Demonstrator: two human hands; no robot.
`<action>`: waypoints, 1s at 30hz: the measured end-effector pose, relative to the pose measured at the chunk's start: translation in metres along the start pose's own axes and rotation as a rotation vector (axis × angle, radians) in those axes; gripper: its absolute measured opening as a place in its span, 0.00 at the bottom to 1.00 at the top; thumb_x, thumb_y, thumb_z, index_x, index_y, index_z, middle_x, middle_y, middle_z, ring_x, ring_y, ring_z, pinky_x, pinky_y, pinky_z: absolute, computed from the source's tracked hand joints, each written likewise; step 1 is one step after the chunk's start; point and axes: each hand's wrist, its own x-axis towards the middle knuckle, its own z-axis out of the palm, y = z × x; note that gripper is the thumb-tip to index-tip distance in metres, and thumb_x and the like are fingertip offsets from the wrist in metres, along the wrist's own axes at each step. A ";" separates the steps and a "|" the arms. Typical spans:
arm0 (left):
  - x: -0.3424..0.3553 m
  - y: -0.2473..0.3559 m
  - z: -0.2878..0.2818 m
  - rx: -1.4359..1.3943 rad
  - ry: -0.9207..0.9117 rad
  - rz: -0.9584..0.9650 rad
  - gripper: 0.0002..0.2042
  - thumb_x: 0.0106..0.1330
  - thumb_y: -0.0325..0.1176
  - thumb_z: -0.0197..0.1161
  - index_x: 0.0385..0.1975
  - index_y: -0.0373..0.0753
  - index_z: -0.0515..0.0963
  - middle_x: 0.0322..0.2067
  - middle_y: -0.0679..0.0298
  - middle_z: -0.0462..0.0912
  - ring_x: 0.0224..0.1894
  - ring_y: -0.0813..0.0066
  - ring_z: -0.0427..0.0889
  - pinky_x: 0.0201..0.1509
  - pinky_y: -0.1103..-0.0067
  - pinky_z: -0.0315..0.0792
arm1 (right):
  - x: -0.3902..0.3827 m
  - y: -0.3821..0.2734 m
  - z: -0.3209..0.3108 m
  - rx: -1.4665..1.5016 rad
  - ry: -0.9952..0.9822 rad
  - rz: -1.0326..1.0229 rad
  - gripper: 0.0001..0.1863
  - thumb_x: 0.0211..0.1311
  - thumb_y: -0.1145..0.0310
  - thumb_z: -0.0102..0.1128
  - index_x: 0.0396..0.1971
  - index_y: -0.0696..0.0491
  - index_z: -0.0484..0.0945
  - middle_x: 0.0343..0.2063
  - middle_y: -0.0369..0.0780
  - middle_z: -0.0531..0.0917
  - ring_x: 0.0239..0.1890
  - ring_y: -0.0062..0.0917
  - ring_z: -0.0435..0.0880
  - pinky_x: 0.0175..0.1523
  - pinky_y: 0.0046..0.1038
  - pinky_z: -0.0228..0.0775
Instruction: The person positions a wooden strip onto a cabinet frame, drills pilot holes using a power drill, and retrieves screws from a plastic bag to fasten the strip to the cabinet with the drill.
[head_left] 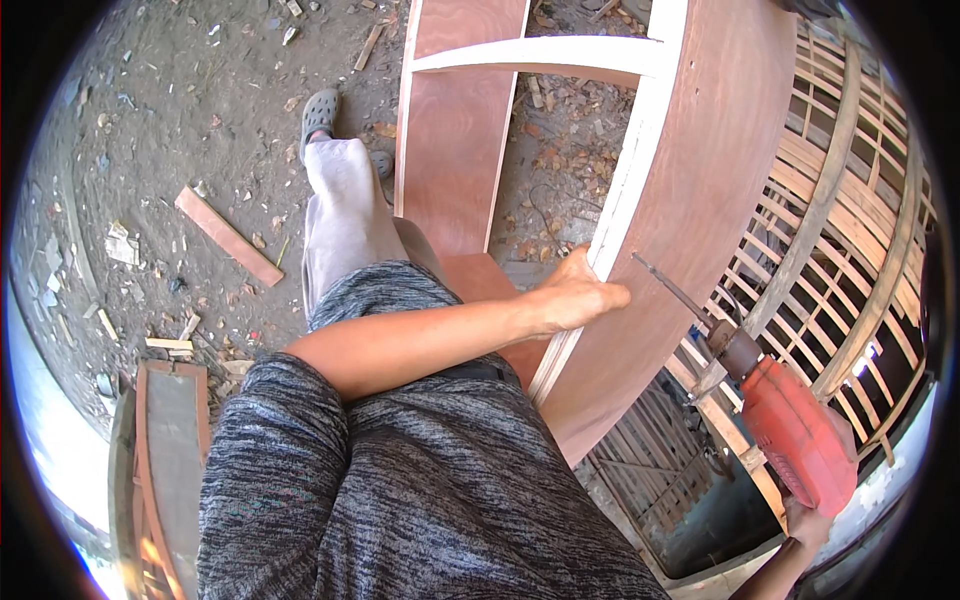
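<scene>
The person's left hand (575,292), just right of the frame's centre, is curled over the pale edge of a plywood panel (700,180) that runs from the centre to the upper right. A crosspiece (540,53) joins it at the top. At lower right, the right hand (806,524) is closed around the handle of a red power drill (795,430). Its long bit (680,292) points toward the panel; I can't tell whether the tip touches.

Open wooden frame (705,165), crossbar (560,52) across
</scene>
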 end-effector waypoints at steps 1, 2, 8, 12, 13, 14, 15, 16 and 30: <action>0.000 0.001 0.000 0.024 0.005 0.000 0.20 0.53 0.21 0.57 0.49 0.32 0.75 0.35 0.69 0.77 0.36 0.83 0.73 0.38 0.80 0.70 | 0.001 0.000 0.000 0.001 0.000 -0.001 0.30 0.56 0.60 0.67 0.56 0.61 0.73 0.52 0.47 0.77 0.55 0.34 0.79 0.60 0.34 0.71; 0.000 0.000 0.000 0.023 0.007 0.003 0.20 0.53 0.21 0.57 0.49 0.32 0.75 0.35 0.69 0.77 0.36 0.83 0.73 0.38 0.80 0.70 | 0.002 -0.001 0.000 0.000 -0.001 0.000 0.30 0.56 0.60 0.67 0.56 0.61 0.73 0.53 0.47 0.77 0.55 0.34 0.79 0.60 0.34 0.71; -0.001 -0.001 -0.001 0.030 0.022 0.028 0.20 0.53 0.21 0.57 0.48 0.33 0.74 0.32 0.71 0.74 0.31 0.84 0.70 0.34 0.82 0.67 | 0.003 -0.002 -0.001 -0.003 -0.004 -0.005 0.31 0.56 0.60 0.67 0.56 0.61 0.73 0.53 0.47 0.77 0.55 0.34 0.78 0.60 0.34 0.71; 0.002 -0.010 -0.003 0.030 0.006 0.047 0.22 0.52 0.21 0.57 0.51 0.34 0.73 0.32 0.71 0.73 0.33 0.84 0.70 0.35 0.82 0.67 | 0.005 -0.004 -0.002 -0.005 -0.004 -0.007 0.31 0.56 0.60 0.67 0.56 0.61 0.73 0.53 0.47 0.77 0.55 0.34 0.78 0.60 0.34 0.71; 0.003 -0.008 -0.001 0.022 0.016 0.079 0.22 0.52 0.21 0.57 0.52 0.34 0.72 0.32 0.71 0.73 0.34 0.84 0.70 0.35 0.81 0.67 | 0.006 -0.005 -0.002 -0.004 -0.004 -0.007 0.31 0.56 0.59 0.67 0.56 0.61 0.73 0.53 0.47 0.77 0.55 0.34 0.78 0.60 0.34 0.71; 0.002 -0.006 -0.001 0.022 0.015 0.080 0.22 0.52 0.21 0.57 0.52 0.34 0.72 0.32 0.71 0.73 0.34 0.84 0.70 0.35 0.81 0.67 | 0.005 -0.004 -0.003 -0.008 -0.005 -0.004 0.31 0.55 0.59 0.67 0.56 0.61 0.73 0.53 0.47 0.77 0.55 0.34 0.78 0.60 0.34 0.71; 0.001 -0.003 -0.002 0.028 0.010 0.044 0.24 0.52 0.21 0.58 0.53 0.34 0.72 0.35 0.70 0.74 0.37 0.83 0.72 0.39 0.80 0.69 | 0.005 -0.004 -0.003 -0.005 -0.004 -0.003 0.31 0.55 0.59 0.67 0.56 0.61 0.73 0.53 0.47 0.77 0.55 0.34 0.78 0.61 0.34 0.71; -0.001 0.000 -0.002 0.034 0.006 0.008 0.25 0.52 0.21 0.60 0.55 0.33 0.71 0.38 0.68 0.76 0.40 0.82 0.73 0.43 0.79 0.70 | 0.006 -0.005 -0.003 -0.004 -0.004 -0.004 0.31 0.55 0.59 0.67 0.56 0.61 0.73 0.53 0.47 0.77 0.55 0.34 0.78 0.61 0.34 0.70; 0.009 -0.023 -0.012 -0.336 -0.212 0.011 0.39 0.73 0.64 0.37 0.73 0.37 0.50 0.70 0.52 0.58 0.70 0.65 0.61 0.72 0.69 0.59 | 0.010 -0.007 -0.005 -0.001 -0.012 0.006 0.32 0.55 0.59 0.68 0.56 0.61 0.72 0.53 0.47 0.77 0.55 0.34 0.78 0.61 0.35 0.70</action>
